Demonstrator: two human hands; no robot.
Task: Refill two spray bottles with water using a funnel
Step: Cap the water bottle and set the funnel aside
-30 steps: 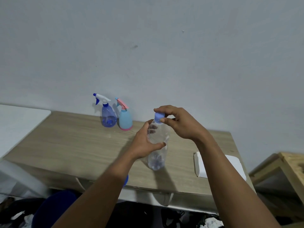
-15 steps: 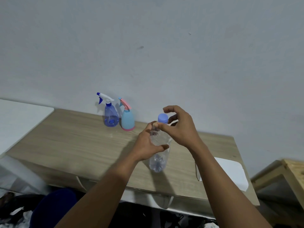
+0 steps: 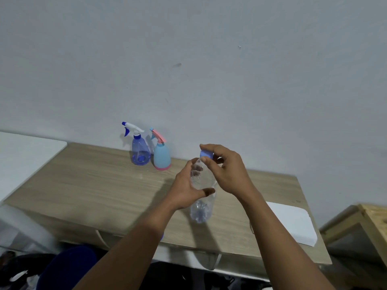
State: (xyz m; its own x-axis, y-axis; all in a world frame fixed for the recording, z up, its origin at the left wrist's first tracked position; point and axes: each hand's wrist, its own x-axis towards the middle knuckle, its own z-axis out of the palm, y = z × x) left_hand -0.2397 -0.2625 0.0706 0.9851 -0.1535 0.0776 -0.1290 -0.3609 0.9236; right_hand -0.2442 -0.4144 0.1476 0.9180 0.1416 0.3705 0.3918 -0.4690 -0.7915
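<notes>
Two hands are working on a clear plastic bottle held up over the middle of the wooden worktop. The left hand is wrapping around the bottle's body, thumb pressing across the front and fingers showing through the clear plastic behind. The right hand is pinching the blue cap at the top between thumb and fingertips; whether the cap is loose or tight on the neck cannot be told. The bottle is tilting slightly, its base hanging toward the front edge of the worktop.

Near the back edge, against the wall, two spray bottles are standing upright, just beside each other. The left one is see-through blue with a white and blue trigger head; the right one is pale blue with a pink trigger and pink base. Both are well apart from the hands.

A white flat slab is lying at the right end of the worktop, reaching toward its front right corner.
</notes>
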